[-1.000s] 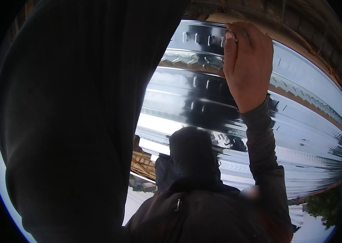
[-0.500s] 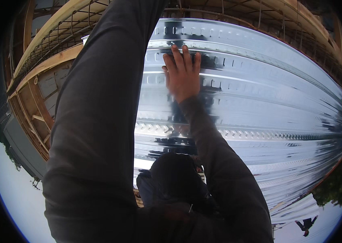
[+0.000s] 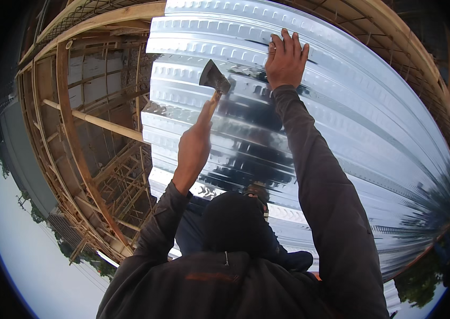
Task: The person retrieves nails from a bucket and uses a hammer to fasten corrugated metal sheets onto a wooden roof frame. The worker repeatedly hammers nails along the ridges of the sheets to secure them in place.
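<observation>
My left hand [image 3: 194, 149] is closed around the wooden handle of a hatchet-like tool [image 3: 213, 75], whose dark flared head is raised over ribbed, shiny metal sheeting [image 3: 352, 133]. My right hand [image 3: 287, 58] lies on the sheeting higher up and to the right, fingers spread; whether anything small is by its thumb is too small to tell. Dark clothing of my body covers the lower middle of the view.
At the left, the sheets end at an open drop into timber and pole framework [image 3: 65, 106]. Timber formwork with rebar [image 3: 416, 42] borders the top and right. Trees [image 3: 416, 282], wires and a grey roof [image 3: 20, 149] appear beyond.
My left arm has come down, bringing the tool into view. My right hand went from pinching a small nail-like piece to spread fingers, then moved up and rightward. More framework shows at left.
</observation>
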`<state>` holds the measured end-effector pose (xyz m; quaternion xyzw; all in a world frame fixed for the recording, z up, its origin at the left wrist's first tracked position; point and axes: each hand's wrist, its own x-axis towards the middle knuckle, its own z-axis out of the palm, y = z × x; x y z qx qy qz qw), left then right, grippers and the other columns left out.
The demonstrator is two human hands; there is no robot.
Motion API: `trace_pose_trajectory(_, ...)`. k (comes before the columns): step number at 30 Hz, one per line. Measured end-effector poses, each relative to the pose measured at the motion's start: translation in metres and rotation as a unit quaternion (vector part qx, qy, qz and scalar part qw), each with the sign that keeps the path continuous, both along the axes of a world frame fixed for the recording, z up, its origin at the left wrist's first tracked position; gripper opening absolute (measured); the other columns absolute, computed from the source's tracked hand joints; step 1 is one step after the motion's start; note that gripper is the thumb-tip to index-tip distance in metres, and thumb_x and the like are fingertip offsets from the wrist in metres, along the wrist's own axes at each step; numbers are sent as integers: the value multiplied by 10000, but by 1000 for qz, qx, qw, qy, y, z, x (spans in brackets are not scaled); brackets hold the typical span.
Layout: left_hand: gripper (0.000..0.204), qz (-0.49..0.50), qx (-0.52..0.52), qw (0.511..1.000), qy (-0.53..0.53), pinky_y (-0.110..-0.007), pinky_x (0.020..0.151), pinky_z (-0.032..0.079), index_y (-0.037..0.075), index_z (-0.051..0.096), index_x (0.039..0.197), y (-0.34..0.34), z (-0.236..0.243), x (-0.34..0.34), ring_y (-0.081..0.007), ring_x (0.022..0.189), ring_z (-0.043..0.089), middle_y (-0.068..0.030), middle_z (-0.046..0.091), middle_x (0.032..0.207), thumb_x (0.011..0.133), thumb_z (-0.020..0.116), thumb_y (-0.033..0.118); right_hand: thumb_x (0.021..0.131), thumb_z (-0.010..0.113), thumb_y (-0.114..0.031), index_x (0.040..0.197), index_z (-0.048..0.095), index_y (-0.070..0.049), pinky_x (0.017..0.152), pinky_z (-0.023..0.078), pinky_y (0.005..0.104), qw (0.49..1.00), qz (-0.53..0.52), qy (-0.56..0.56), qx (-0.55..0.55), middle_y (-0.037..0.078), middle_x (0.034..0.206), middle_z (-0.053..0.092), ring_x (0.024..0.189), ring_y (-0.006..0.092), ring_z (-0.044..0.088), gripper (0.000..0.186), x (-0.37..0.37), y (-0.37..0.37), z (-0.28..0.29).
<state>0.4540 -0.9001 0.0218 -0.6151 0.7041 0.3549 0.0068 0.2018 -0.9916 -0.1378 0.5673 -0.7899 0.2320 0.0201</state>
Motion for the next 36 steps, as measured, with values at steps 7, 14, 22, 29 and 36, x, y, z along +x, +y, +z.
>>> trace_pose_trajectory(7, 639, -115, -75, 985, -101, -504, 528, 481, 222, 400, 1591, -6, -35, -19, -362, 573, 638, -160, 622, 669, 989, 584, 110, 1044, 563, -319, 1281, 671, -157, 1237, 249, 576, 998, 13, 26, -62, 20, 1452, 576, 1442, 293, 437, 307, -17, -14, -22)
trace_pose_trajectory(14, 562, -195, -155, 962, -114, -473, 534, 527, 209, 516, 1488, -34, -59, -18, -349, 623, 677, -150, 660, 683, 942, 583, 94, 1065, 514, -223, 1311, 654, -118, 1142, 383, 482, 974, 55, -164, -146, 89, 1304, 646, 1301, 335, 535, 302, -18, -6, 8)
trace_pose_trajectory(22, 518, -176, -155, 966, -107, -488, 600, 554, 229, 559, 1448, -25, -58, -21, -364, 692, 707, -164, 694, 736, 948, 566, 97, 1045, 422, -263, 1220, 563, -26, 629, 511, 335, 708, -141, -691, -29, 71, 868, 545, 705, 171, 538, 327, 37, 112, 13)
trace_pose_trajectory(29, 333, -180, -161, 967, -83, -489, 659, 592, 189, 700, 1285, -42, -78, -17, -362, 758, 742, -174, 734, 798, 1022, 496, 205, 1060, 544, -143, 1328, 619, 29, 743, 581, 288, 685, -46, -726, -27, 118, 1040, 720, 892, 194, 723, 328, 46, 123, -19)
trace_pose_trajectory(36, 459, -151, -117, 979, -64, -514, 751, 571, 227, 586, 1428, -30, -75, -11, -383, 871, 730, -171, 752, 943, 979, 532, 145, 904, 746, -138, 1143, 779, -2, 758, 600, 298, 763, -56, -643, -49, 88, 945, 767, 816, 161, 714, 277, 50, 99, -24)
